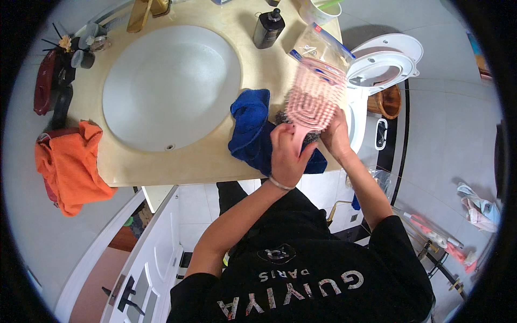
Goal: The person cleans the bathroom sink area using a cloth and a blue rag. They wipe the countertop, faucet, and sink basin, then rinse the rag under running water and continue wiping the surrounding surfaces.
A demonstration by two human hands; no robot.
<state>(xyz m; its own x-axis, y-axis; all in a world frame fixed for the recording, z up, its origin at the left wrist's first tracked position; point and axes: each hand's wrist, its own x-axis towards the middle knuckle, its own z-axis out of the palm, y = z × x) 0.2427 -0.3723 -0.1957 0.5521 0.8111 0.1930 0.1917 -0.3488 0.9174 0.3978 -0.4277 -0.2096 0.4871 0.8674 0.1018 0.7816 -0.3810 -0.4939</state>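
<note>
My left hand, with a band at its wrist, grips the handle of a pink vented hairbrush. The brush head points away from me and is slightly blurred. At its right edge is my right hand, its fingers partly hidden behind the brush, so its hold cannot be told. A dark grey, speckled fuzzy thing shows beneath the brush. Under and beside the hands a dark blue towel lies bunched on the counter. A clear zip bag with a blue edge is just beyond the brush head.
An oval white sink is set in the beige counter. Behind stand a dark pump bottle and a white tub. An orange cloth hangs at the left. Right of the counter is a toilet with raised lid.
</note>
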